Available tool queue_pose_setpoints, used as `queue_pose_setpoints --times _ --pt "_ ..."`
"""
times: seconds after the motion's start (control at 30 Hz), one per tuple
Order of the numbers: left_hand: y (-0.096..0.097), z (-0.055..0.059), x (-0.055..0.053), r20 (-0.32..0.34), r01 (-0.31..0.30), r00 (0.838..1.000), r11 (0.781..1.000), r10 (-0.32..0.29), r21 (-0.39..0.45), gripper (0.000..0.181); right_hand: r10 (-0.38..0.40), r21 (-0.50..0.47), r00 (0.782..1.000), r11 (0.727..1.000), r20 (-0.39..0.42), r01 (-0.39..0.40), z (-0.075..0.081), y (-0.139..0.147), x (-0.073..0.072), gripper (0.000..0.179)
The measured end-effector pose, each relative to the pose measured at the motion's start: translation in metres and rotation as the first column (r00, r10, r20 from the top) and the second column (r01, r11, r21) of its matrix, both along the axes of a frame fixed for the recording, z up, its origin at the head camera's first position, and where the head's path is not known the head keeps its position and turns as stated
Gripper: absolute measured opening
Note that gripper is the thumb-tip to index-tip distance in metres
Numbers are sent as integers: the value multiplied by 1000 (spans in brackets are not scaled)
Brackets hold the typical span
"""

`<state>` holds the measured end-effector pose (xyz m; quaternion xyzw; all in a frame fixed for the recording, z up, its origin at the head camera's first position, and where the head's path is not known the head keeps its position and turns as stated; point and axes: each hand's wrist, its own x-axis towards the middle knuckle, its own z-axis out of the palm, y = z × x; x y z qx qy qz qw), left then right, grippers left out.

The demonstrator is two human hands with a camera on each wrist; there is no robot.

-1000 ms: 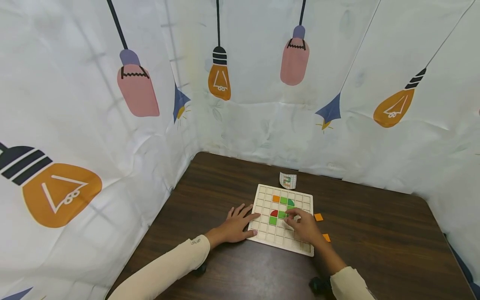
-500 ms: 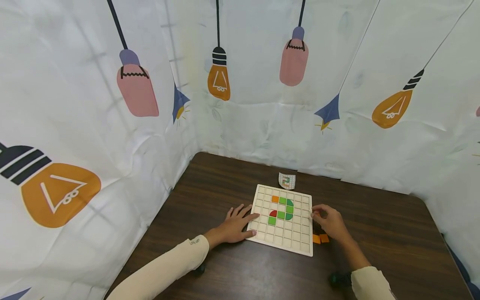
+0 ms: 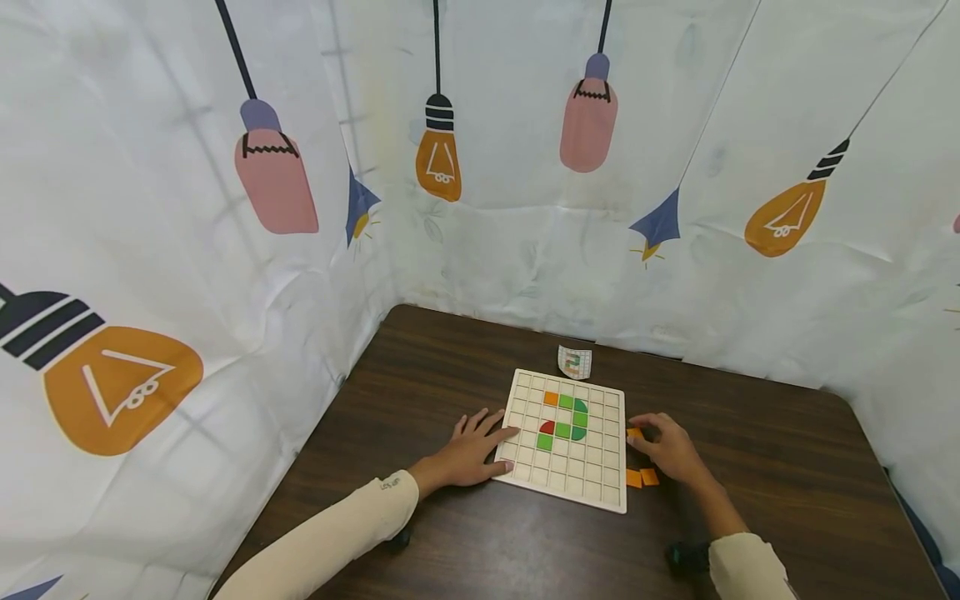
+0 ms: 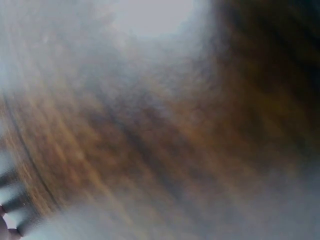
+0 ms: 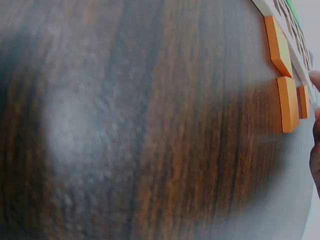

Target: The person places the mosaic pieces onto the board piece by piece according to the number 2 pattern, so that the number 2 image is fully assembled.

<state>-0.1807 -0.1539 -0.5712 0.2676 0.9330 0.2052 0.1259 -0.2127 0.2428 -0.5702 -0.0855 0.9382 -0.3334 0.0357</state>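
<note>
A pale square board (image 3: pixel 562 479) with a grid of cells lies on the table. In its cells sit an orange tile (image 3: pixel 551 399), several green tiles (image 3: pixel 581 419) and a red quarter-round tile (image 3: pixel 547 427). My left hand (image 3: pixel 471 450) rests with spread fingers on the board's left edge; its wrist view shows mostly blurred table. Just off the right edge, my right hand (image 3: pixel 670 447) is low over the table. Its thumb and forefinger are apart, around a loose orange tile (image 3: pixel 635 432). Fingertips (image 5: pixel 316 79) show at the right border of the right wrist view.
Two more orange tiles (image 3: pixel 633 478) lie near the board's lower right edge, below the right hand. A small printed paper card (image 3: pixel 574 362) with a coloured grid pattern stands behind the board. A patterned white curtain (image 3: pixel 495 250) borders the dark wooden table (image 3: pixel 750 442).
My right hand has moved from over the board to beyond its right edge. A dark green quarter-round tile shows where the hand was. The lower orange tiles now show together. The left hand stays.
</note>
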Motion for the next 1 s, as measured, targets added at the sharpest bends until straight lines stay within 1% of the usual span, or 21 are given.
queue_pose_setpoints --times 0.2,0.37,0.6,0.83,1.0 --pt "1 0 1 -1 -3 1000 1000 3 -7 64 7 -1 1000 1000 15 -7 -3 4 -1 33" --pt "0 -2 0 -7 3 1000 1000 -3 -9 64 29 10 999 1000 21 -29 -7 7 -2 32" --pt "0 -3 -1 -6 5 1000 1000 -5 -6 64 70 2 997 998 41 -71 -7 11 -2 40" --pt "-1 0 0 -7 15 1000 1000 -15 4 64 112 23 993 993 30 -113 -4 13 -3 52" --pt "-1 -1 -1 -6 13 1000 1000 -13 -1 64 115 44 993 992 19 -115 -4 13 -4 44"
